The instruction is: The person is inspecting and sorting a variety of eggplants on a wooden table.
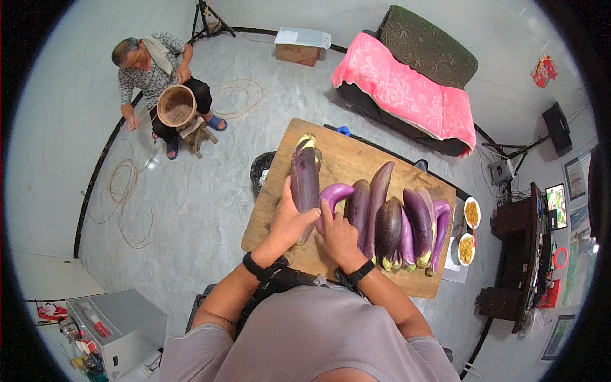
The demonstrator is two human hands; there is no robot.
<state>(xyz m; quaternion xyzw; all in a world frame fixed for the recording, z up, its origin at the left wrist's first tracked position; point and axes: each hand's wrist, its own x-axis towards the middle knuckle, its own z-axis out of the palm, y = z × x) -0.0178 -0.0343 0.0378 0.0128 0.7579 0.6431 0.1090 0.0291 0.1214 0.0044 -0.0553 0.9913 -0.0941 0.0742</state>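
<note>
My left hand is curled around the near part of a long dark eggplant, at the left of the wooden table. My right hand is half curled, index finger on the curved purple eggplant just beside; whether its other fingers grip, I cannot tell. That bent, smooth one could roll, I judge, if my touch is light, and nudge the row of eggplants toward the right edge. I see no labels on them; any print on the cardboard box by the far wall is too small to read.
</note>
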